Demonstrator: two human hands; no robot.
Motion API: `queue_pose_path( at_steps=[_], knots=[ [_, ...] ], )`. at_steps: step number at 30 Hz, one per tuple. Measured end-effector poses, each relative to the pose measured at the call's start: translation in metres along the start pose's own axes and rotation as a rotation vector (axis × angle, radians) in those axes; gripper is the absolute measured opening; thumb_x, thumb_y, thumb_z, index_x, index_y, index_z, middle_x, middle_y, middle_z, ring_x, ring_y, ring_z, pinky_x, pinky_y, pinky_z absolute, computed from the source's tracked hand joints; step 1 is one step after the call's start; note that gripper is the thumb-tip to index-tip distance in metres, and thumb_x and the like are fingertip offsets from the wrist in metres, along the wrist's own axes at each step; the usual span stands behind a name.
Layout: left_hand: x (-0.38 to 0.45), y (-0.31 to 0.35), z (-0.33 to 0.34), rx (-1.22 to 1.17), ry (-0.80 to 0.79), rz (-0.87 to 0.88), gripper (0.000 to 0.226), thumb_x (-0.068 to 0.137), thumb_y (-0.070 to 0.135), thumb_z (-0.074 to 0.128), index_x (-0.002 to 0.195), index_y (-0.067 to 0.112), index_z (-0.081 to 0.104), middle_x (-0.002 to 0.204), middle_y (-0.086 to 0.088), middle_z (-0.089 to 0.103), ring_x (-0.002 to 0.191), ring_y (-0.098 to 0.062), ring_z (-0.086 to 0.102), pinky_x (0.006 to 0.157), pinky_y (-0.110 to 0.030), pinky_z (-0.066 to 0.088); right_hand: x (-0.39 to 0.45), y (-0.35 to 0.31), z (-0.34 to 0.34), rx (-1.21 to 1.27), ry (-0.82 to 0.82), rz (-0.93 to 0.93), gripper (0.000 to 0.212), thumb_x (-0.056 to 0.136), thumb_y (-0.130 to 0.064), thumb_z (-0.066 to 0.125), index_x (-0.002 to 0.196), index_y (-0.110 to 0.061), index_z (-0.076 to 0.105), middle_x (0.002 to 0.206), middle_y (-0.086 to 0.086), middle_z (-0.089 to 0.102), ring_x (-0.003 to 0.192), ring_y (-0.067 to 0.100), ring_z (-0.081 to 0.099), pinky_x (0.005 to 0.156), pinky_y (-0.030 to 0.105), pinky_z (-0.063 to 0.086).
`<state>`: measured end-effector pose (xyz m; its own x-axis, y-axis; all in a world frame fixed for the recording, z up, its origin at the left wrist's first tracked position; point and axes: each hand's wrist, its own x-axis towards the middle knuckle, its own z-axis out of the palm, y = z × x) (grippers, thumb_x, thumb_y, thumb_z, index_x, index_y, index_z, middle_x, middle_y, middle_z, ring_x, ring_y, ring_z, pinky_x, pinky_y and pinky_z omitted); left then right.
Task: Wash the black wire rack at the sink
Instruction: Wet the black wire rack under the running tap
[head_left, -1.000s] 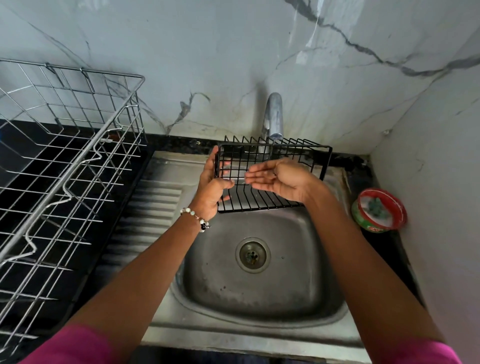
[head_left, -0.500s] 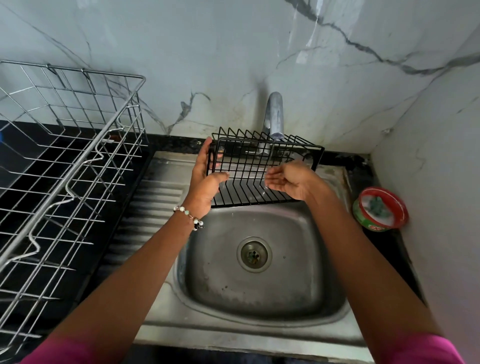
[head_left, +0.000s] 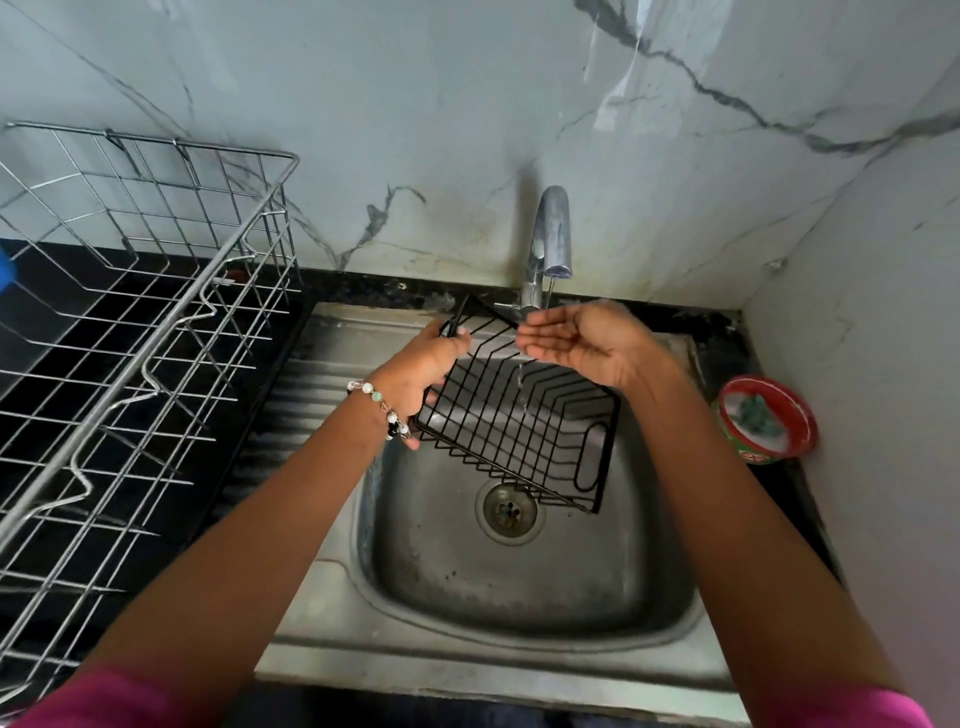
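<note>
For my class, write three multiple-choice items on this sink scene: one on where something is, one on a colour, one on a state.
1. Where is the round red tub?
A. In the sink basin
B. On the counter right of the sink
C. Inside the steel dish rack

2. What colour is the wire rack being washed?
A. Black
B. Silver
C. White

3. What is the right hand doing?
A. Gripping the rack
B. Turning the tap
C. Held open under the tap

Answers: 1 B, it sits by the right wall. 2 A, its wires are black, gripped by the left hand. 3 C, its palm faces up with fingers relaxed, a thin stream falling past.
</note>
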<state>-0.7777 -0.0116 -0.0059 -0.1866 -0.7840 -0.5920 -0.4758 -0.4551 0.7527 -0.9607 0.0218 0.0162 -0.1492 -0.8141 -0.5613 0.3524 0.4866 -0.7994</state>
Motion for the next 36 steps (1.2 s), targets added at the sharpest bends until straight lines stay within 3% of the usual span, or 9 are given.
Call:
queue_pose_path(
  at_steps=[2, 4, 6, 13, 18, 23, 27, 31, 36],
  knots=[
    [-0.007, 0.004, 0.000, 0.061, -0.058, -0.153, 0.050, 0.095, 0.054, 0.046, 0.141, 0.037, 0.035, 0.134, -0.008, 0.047, 0.110, -0.029, 0.049, 0.065, -0.055, 0.048, -0.004, -0.008, 0.005, 0.007, -0.035, -0.035, 0.028, 0.098, 0.001, 0.035, 0.109, 0.014, 0.058, 0.107, 0.030, 0.065, 0.101, 0.036, 0.066, 0.090, 0.041, 0.054],
    [-0.010, 0.006, 0.000, 0.117, -0.099, -0.262, 0.064, 0.089, 0.064, 0.049, 0.144, 0.037, 0.032, 0.134, -0.012, 0.047, 0.119, -0.035, 0.048, 0.065, -0.073, 0.043, -0.005, -0.015, 0.012, -0.007, -0.064, -0.065, 0.028, 0.098, 0.002, 0.034, 0.106, 0.013, 0.059, 0.106, 0.029, 0.066, 0.098, 0.035, 0.068, 0.089, 0.041, 0.055],
    [-0.011, 0.009, 0.001, 0.154, -0.131, -0.294, 0.068, 0.086, 0.065, 0.051, 0.145, 0.036, 0.032, 0.141, -0.014, 0.043, 0.126, -0.038, 0.044, 0.063, -0.076, 0.041, -0.003, -0.020, 0.017, 0.002, -0.088, -0.067, 0.037, 0.097, 0.003, 0.025, 0.104, 0.012, 0.060, 0.106, 0.029, 0.066, 0.099, 0.035, 0.068, 0.091, 0.041, 0.054],
    [-0.016, 0.014, 0.000, 0.230, -0.122, -0.301, 0.068, 0.084, 0.064, 0.054, 0.143, 0.035, 0.034, 0.147, -0.015, 0.036, 0.127, -0.041, 0.041, 0.063, -0.072, 0.045, 0.005, -0.016, -0.004, -0.088, 0.032, 0.002, 0.028, 0.096, 0.005, 0.033, 0.099, 0.011, 0.060, 0.109, 0.029, 0.063, 0.102, 0.035, 0.066, 0.082, 0.038, 0.057],
    [-0.020, 0.016, -0.007, 0.210, -0.075, -0.271, 0.070, 0.083, 0.065, 0.057, 0.142, 0.036, 0.035, 0.144, -0.013, 0.038, 0.117, -0.040, 0.047, 0.059, -0.066, 0.048, 0.007, -0.002, -0.023, -0.089, 0.115, 0.069, 0.031, 0.093, 0.009, 0.028, 0.102, 0.012, 0.058, 0.111, 0.030, 0.061, 0.104, 0.036, 0.063, 0.091, 0.041, 0.053],
    [-0.019, 0.015, -0.011, 0.237, -0.002, -0.161, 0.065, 0.093, 0.053, 0.052, 0.148, 0.028, 0.030, 0.148, -0.013, 0.037, 0.127, -0.035, 0.043, 0.080, -0.051, 0.047, 0.009, 0.011, -0.029, -0.117, 0.169, 0.120, 0.031, 0.093, 0.009, 0.027, 0.089, 0.009, 0.058, 0.100, 0.027, 0.062, 0.103, 0.035, 0.061, 0.097, 0.042, 0.049],
    [-0.015, 0.014, -0.011, 0.183, 0.012, -0.031, 0.060, 0.099, 0.034, 0.051, 0.152, 0.024, 0.024, 0.153, -0.010, 0.030, 0.136, -0.030, 0.033, 0.104, -0.045, 0.034, 0.010, 0.013, -0.022, -0.052, 0.087, 0.081, 0.032, 0.095, 0.008, 0.027, 0.097, 0.010, 0.058, 0.103, 0.027, 0.062, 0.102, 0.035, 0.062, 0.090, 0.039, 0.052],
    [-0.009, 0.011, -0.013, 0.118, 0.036, 0.034, 0.066, 0.097, 0.031, 0.055, 0.153, 0.031, 0.021, 0.154, -0.005, 0.030, 0.139, -0.031, 0.031, 0.107, -0.046, 0.030, 0.009, 0.003, -0.012, 0.044, -0.048, -0.022, 0.033, 0.093, 0.009, 0.031, 0.114, 0.012, 0.056, 0.112, 0.027, 0.063, 0.106, 0.035, 0.064, 0.091, 0.039, 0.053],
    [-0.006, -0.001, -0.024, 0.056, 0.095, 0.069, 0.069, 0.093, 0.032, 0.059, 0.151, 0.041, 0.022, 0.151, -0.004, 0.040, 0.134, -0.027, 0.040, 0.113, -0.046, 0.030, 0.008, 0.002, -0.013, 0.066, -0.079, -0.046, 0.036, 0.091, 0.013, 0.030, 0.113, 0.011, 0.058, 0.110, 0.026, 0.066, 0.101, 0.033, 0.067, 0.086, 0.037, 0.056]
  ],
)
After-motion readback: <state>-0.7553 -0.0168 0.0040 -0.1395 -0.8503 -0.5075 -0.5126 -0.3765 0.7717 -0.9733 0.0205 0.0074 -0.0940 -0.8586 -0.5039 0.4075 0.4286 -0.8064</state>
